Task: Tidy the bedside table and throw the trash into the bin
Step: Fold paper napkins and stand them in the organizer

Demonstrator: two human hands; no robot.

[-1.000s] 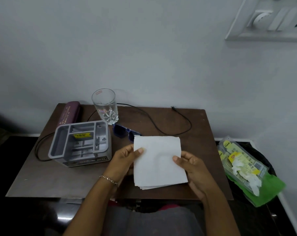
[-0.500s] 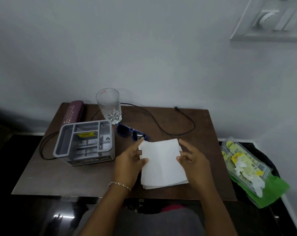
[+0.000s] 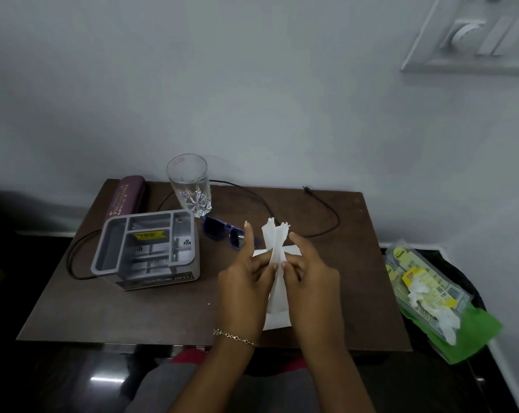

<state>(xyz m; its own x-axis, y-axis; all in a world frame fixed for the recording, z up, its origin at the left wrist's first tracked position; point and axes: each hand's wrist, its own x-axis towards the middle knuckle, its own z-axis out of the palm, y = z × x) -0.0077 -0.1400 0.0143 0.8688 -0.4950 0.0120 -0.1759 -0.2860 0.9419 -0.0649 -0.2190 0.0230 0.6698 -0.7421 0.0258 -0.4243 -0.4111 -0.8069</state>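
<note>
Bedside table [image 3: 133, 317]: left hand [image 3: 246, 281], right hand [image 3: 311, 278] pinching tissue [image 3: 277, 305].

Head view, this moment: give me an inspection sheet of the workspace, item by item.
Surface: dark brown wooden bedside table, no spill seen.
Job's things: white folded paper sheets, bunched between both hands; black bin right of the table, holding yellow-printed wrappers, crumpled white tissue and green plastic.
Clutter: grey plastic compartment organiser, clear cut-glass tumbler, blue sunglasses, maroon oblong case, all on the table.
Grippers: left hand and right hand both pinch the paper sheets.
Cables: thin black cable loops across the table, plug end free near the rear edge.
Surroundings: white wall, white switch plate upper right.
</note>
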